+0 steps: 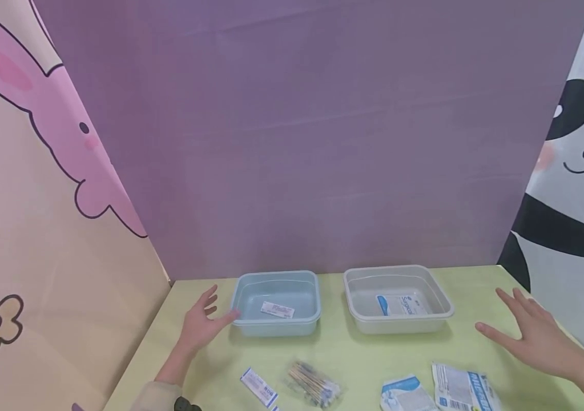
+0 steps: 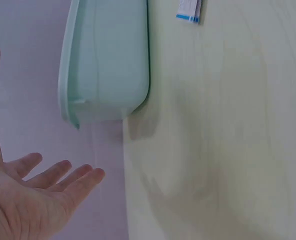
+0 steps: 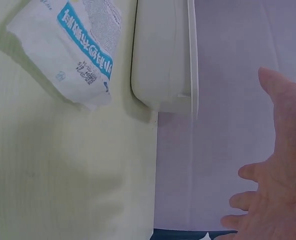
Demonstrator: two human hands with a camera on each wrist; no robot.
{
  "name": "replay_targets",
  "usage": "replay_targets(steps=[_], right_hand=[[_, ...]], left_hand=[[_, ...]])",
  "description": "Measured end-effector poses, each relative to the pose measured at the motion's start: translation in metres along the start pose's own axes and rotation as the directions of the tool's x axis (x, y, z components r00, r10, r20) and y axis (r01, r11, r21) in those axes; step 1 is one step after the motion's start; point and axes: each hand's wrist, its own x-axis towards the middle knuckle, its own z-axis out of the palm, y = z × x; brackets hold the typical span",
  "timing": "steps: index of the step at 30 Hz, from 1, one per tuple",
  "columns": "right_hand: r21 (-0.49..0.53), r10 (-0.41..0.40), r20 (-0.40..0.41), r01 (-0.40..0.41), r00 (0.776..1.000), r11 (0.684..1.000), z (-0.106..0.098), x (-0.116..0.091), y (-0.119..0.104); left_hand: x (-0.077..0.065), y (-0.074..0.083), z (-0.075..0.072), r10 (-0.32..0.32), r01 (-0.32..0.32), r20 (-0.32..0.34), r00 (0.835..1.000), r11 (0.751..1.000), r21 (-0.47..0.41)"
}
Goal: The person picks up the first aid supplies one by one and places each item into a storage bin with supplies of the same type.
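My left hand is held up with fingers spread beside the left wall of a blue plastic basin. In the head view its thumb overlaps the basin's edge; whether it touches I cannot tell. Inside that basin lies a small white printed packet. To the right, a grey-white basin contains a white and blue packet with "Surgical" lettering. My right hand hovers right of this basin, fingers apart, holding nothing. Both hands also show empty in the wrist views, the left palm among them.
Along the near side of the pale yellow-green table lie a narrow white and blue packet, a clear bag of cotton swabs, a white and blue packet and a larger gauze packet. A purple backdrop rises behind the basins.
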Motion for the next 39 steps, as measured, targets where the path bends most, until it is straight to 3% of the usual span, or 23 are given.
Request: replay_targets(steps=[9,19,25,39], right_hand=[[-0.023,-0.017,-0.003,0.017,1.000,1.000,-0.005,0.004,-0.007],[-0.048,-0.013,-0.076,0.010,0.997,0.999,-0.006,0.009,-0.024],[-0.028,-0.048,-0.138,0.044,0.989,0.999,-0.002,0.012,-0.039],[-0.004,-0.106,-0.119,0.106,0.987,0.994,0.006,0.021,-0.062]], left_hand=[[0.007,-0.006,0.022,-0.018,0.019,0.027,0.999,0.999,-0.032],[0.011,-0.014,0.035,-0.038,0.042,0.056,0.998,0.997,-0.059],[0.010,-0.013,0.040,-0.033,0.035,0.049,0.998,0.998,-0.042],[0.010,-0.007,0.046,0.009,-0.009,0.032,0.999,1.000,-0.010]])
